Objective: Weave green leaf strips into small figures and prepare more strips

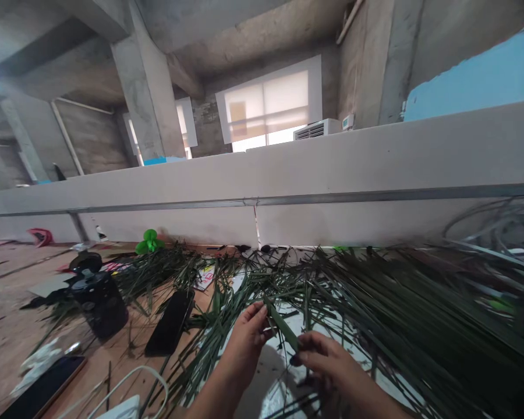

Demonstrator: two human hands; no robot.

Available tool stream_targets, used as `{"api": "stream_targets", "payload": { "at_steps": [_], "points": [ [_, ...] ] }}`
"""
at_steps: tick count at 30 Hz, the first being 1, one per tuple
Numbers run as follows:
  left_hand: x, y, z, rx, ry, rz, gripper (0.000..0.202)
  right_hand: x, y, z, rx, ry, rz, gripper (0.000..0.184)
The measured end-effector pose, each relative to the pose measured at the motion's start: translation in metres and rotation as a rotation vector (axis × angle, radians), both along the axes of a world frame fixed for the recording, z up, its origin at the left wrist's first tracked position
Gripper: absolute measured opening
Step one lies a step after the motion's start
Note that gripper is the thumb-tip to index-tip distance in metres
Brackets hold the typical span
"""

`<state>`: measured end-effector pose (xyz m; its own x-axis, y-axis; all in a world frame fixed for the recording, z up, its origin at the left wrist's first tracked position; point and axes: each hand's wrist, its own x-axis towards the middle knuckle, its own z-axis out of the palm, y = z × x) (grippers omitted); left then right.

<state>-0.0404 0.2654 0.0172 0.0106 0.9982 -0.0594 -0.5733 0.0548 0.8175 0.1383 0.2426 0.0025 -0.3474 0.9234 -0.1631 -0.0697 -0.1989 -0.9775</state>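
1. The left hand (244, 343) and right hand (327, 364) are close together, both pinching one narrow green palm strip (282, 325) between their fingers;
2. that strip is held over a white sheet (266, 378), with a heap of long palm strips (397, 302) to the right;
3. on the wooden table (113, 361), a black smartphone (170, 323) lies left of the hands, near a black cylindrical canister (99, 305);
4. a white cable (131, 378) curls along the near side.
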Motion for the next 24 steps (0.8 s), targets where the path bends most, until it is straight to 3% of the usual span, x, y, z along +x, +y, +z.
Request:
{"api": "stream_targets", "payload": {
  "at_steps": [2,6,16,24],
  "points": [
    [0.0,-0.001,0.001,0.001,-0.014,0.011,0.043,-0.009,-0.004,-0.008,-0.158,0.174,0.082,0.041],
    [0.0,-0.003,0.003,0.009,-0.012,-0.014,0.04,-0.017,-0.013,-0.014,-0.248,0.382,0.174,0.046],
    [-0.001,-0.003,-0.002,-0.031,0.012,-0.136,0.047,-0.001,-0.005,-0.005,0.075,0.163,-0.042,0.035],
    [-0.004,0.004,-0.012,-0.05,0.059,-0.169,0.053,0.003,-0.002,0.002,0.081,0.126,-0.14,0.039]
  ]
}}
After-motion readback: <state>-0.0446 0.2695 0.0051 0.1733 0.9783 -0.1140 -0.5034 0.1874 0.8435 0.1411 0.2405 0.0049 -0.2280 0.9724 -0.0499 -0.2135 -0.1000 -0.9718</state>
